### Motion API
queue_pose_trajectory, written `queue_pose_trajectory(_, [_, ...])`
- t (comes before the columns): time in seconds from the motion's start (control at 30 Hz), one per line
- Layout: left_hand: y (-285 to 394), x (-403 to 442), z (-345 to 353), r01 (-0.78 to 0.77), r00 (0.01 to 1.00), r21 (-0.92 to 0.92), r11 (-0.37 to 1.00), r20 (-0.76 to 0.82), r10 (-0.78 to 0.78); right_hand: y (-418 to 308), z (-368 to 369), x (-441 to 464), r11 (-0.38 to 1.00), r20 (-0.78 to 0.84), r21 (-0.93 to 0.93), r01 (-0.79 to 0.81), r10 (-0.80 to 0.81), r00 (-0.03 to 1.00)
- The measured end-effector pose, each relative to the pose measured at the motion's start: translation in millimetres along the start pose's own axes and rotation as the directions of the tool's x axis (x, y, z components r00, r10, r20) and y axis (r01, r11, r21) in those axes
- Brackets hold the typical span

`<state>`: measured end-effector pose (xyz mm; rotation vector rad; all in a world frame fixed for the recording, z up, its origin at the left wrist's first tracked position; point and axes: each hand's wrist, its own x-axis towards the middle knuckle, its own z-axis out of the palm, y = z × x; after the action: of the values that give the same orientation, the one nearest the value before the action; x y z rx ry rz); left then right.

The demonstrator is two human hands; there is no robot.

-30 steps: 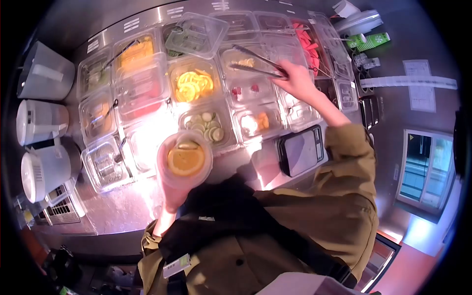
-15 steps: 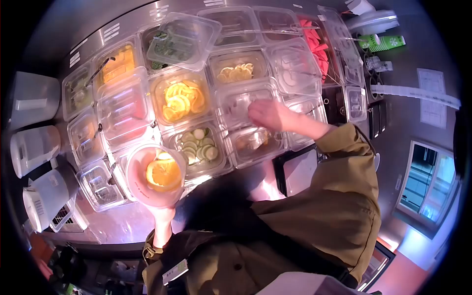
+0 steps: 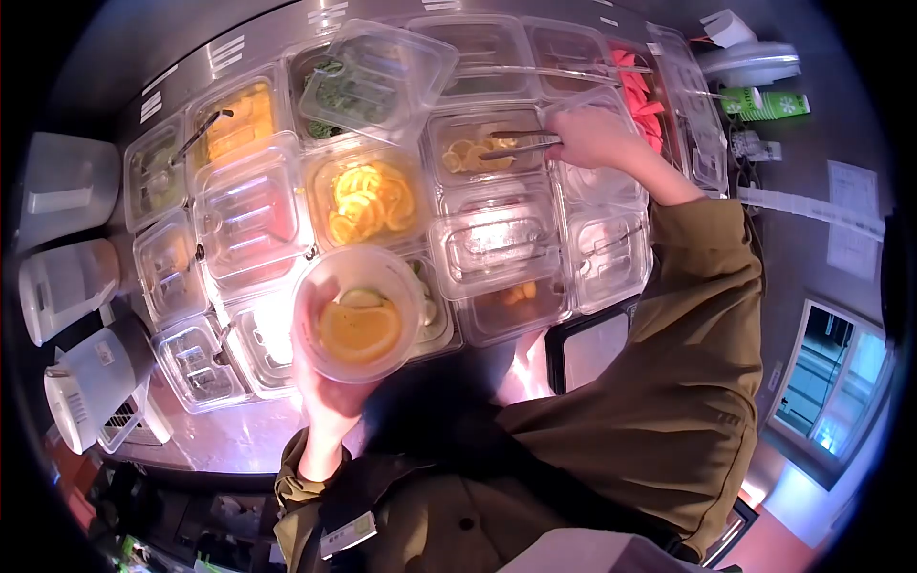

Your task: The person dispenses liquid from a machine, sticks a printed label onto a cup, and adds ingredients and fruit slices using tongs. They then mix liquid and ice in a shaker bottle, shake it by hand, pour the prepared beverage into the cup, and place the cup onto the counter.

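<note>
My left hand [image 3: 327, 393] is wrapped around a translucent plastic cup [image 3: 355, 269]. Inside it lie an orange slice [image 3: 359, 332] and a pale green round slice [image 3: 363, 299]. My right hand [image 3: 594, 137] grips metal tongs [image 3: 523, 145], whose tips reach over a clear bin of small lemon slices [image 3: 463, 156]; whether they pinch a slice I cannot tell. Left of that bin, larger orange slices [image 3: 361, 205] fill another one. Green-edged slices [image 3: 430, 306] in a bin are partly hidden behind the cup.
A clear lid [image 3: 497, 239] covers the bin below the lemons. Another lid [image 3: 382, 81] lies askew over green leaves [image 3: 330, 100]. Red pieces [image 3: 642, 95] sit at far right, beside green cups [image 3: 778, 105]. White pitchers [image 3: 72, 186] line the left edge.
My right hand has moved up and right from the middle bin and now shows tongs over the lemon slices. The cup has shifted right, and a pale green slice now shows in it.
</note>
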<state>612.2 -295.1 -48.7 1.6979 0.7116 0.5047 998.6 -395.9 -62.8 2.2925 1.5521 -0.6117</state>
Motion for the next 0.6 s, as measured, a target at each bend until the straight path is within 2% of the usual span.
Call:
queue_pose_trajectory(0.07, [1, 5, 6, -0.027, 0.999, 0.023, 0.999, 0.022, 0.027, -11, -3, 5, 1.000, -0.019, -0.012, -0.016, 0.016, 1.000])
queue_pose_trajectory(0.17, [-1, 9, 15, 0.024, 1.000, -0.122, 0.992, 0.008, -0.023, -16, 8, 20, 0.998, -0.074, -0.056, 0.002, -0.006, 0.997])
queue_pose_trajectory(0.3, [-6, 12, 17, 0.045, 0.999, -0.140, 0.989, 0.031, -0.041, -9, 23, 36, 0.991, -0.140, -0.130, 0.033, -0.051, 0.989])
queue_pose_trajectory(0.5, [-12, 13, 21, 0.071, 0.996, -0.195, 0.978, 0.064, -0.059, -9, 18, 33, 0.991, -0.074, -0.132, 0.032, -0.042, 0.996])
queue_pose_trajectory(0.6, [-10, 12, 21, 0.083, 0.996, -0.214, 0.973, 0.053, -0.073, -7, 21, 31, 0.992, -0.208, -0.122, 0.004, -0.030, 0.978])
